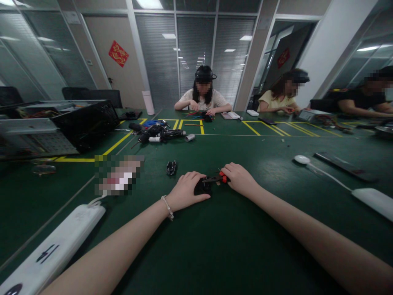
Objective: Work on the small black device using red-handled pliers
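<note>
My left hand (186, 191), with a beaded bracelet (167, 207) at the wrist, is closed round a small black part (202, 187) on the green tabletop; its exact kind does not show. In my right hand (238, 177) are pliers (215, 179) with red handles, mostly covered by my fingers. The dark jaws of the pliers point left and reach the black part; whether they grip it I cannot tell. Beyond my left hand lies another small black and silver part (171, 167), apart from both hands.
Left stand an open computer case (89, 125) and a white power strip (61, 246). A power drill (150, 133) lies among cables farther back. On the right are a white mouse-like object (301, 159), a dark flat slab (344, 166) and a white strip (374, 201). Several co-workers sit across the table.
</note>
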A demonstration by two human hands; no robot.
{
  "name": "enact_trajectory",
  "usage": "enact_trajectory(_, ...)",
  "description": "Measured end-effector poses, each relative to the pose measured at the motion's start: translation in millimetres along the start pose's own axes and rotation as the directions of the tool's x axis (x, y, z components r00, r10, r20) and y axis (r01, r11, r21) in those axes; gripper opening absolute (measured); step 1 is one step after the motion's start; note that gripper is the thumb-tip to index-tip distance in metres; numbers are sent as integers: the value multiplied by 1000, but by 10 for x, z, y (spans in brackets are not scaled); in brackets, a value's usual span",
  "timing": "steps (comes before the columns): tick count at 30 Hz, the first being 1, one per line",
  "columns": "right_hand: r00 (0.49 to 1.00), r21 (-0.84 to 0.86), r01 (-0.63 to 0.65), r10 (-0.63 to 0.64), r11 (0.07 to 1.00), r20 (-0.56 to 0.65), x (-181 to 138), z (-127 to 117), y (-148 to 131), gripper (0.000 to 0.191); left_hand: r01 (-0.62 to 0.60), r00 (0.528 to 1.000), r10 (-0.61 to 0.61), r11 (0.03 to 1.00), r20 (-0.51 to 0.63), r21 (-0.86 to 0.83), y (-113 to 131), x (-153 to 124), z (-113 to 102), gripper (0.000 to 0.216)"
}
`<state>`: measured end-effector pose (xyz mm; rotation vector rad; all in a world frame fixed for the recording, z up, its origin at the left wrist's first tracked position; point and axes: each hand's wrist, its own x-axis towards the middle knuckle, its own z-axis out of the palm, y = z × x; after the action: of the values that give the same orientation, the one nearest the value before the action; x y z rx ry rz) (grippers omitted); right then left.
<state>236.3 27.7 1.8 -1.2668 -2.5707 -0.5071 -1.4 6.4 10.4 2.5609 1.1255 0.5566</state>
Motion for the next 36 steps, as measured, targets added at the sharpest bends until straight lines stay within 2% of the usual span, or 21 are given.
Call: enact_trajectory(36,1000,19,3,-3,1000,2,-6,9,13,31,-3,1000,3,1000,-2,-1,-13,2,24,56)
